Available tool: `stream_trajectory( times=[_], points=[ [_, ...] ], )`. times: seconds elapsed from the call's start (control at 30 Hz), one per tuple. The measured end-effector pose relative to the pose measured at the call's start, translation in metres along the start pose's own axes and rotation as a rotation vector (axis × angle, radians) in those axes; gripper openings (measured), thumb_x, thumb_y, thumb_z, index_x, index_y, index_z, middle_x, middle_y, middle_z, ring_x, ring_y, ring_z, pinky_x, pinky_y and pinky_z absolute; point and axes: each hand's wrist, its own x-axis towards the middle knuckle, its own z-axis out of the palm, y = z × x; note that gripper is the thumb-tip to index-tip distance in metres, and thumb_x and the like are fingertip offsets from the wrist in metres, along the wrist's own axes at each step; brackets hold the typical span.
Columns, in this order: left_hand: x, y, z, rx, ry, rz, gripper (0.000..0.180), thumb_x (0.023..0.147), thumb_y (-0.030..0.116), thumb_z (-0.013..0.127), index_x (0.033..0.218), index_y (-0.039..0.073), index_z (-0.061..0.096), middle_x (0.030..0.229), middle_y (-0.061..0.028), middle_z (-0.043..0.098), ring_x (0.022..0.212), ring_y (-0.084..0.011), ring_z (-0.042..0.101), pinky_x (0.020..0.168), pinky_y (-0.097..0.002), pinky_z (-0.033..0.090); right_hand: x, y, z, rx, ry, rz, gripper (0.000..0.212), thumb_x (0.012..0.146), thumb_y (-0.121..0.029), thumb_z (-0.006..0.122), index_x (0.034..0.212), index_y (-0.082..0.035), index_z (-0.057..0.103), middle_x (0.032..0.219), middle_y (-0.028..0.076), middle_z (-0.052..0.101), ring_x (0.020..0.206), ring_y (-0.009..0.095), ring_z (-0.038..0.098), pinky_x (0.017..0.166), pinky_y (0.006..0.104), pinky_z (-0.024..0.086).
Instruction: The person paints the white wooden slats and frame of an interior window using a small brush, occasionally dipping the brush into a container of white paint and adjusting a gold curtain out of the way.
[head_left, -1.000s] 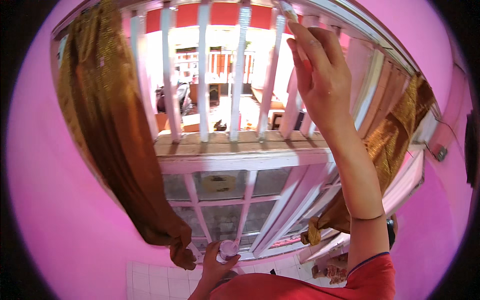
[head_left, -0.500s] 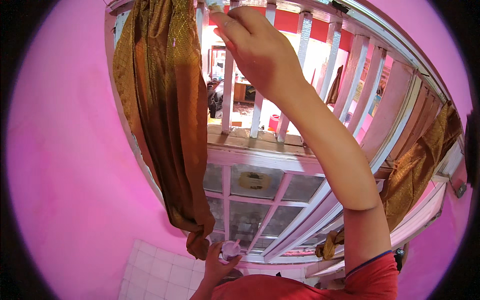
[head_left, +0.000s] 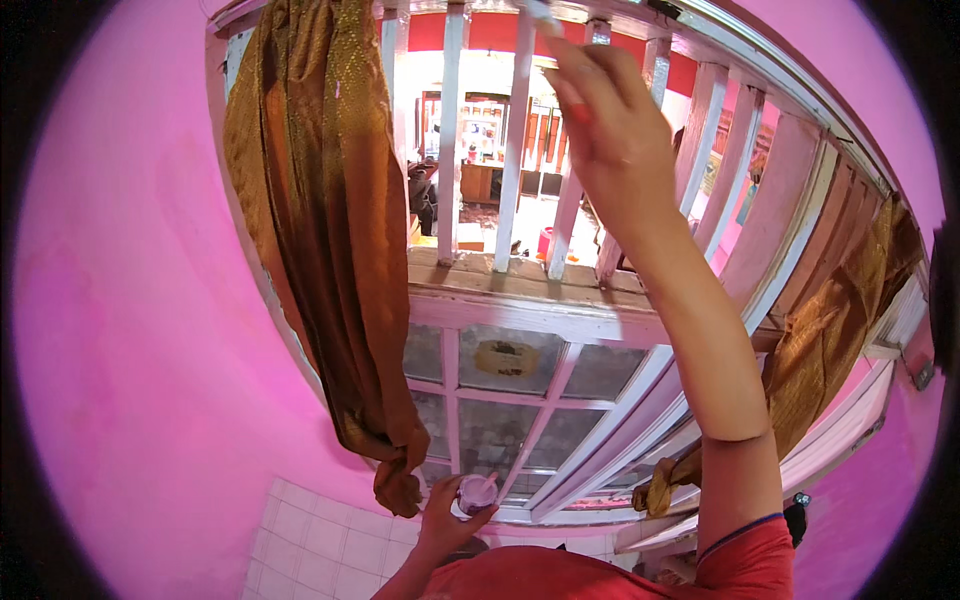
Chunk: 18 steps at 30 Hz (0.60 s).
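Observation:
My right hand (head_left: 620,130) is raised to the top of the white wooden window bars (head_left: 513,150). Its fingers pinch a small whitish thing (head_left: 541,12) against the upper frame; the picture's top edge and blur hide what kind it is. Low down, my left hand (head_left: 445,520) wraps round a small clear cup (head_left: 478,495) with pale pinkish contents. A short pink stick (head_left: 489,481) leans in the cup, above its rim.
A brown-gold curtain (head_left: 325,220), knotted at the bottom, hangs left of the bars; another curtain (head_left: 830,330) is at the right. Below the wooden ledge (head_left: 530,285) are glass panes (head_left: 490,430). A pink wall (head_left: 120,300) and white tiles (head_left: 310,530) lie to the left.
My right hand has moved right along the top of the bars, away from the left curtain, with the whitish thing. My left hand and the cup have shifted slightly right.

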Motion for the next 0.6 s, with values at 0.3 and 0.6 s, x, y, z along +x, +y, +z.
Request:
stream_trajectory(
  times=[0.3,0.6],
  points=[
    [-0.004,0.006,-0.002,0.053,0.033,-0.003,0.061,0.072,0.023,0.093,0.12,0.001,0.063,0.116,-0.0165,0.063,0.106,-0.0329,0.064,0.092,-0.0423,0.051,0.038,-0.033,0.064,0.116,0.05,-0.202,0.04,0.08,0.001,0.063,0.12,-0.003,0.062,0.1,0.011,0.06,0.093,0.03,0.066,0.074,0.0369,0.058],
    [-0.007,-0.011,0.004,0.015,0.004,-0.034,0.066,0.07,0.03,0.093,0.121,0.001,0.064,0.12,-0.0183,0.062,0.11,-0.0343,0.063,0.095,-0.043,0.052,0.002,0.008,-0.021,0.081,0.037,0.031,0.045,0.088,-0.003,0.071,0.131,-0.012,0.063,0.109,0.01,0.063,0.09,0.033,0.067,0.073,0.0426,0.056]
  ],
)
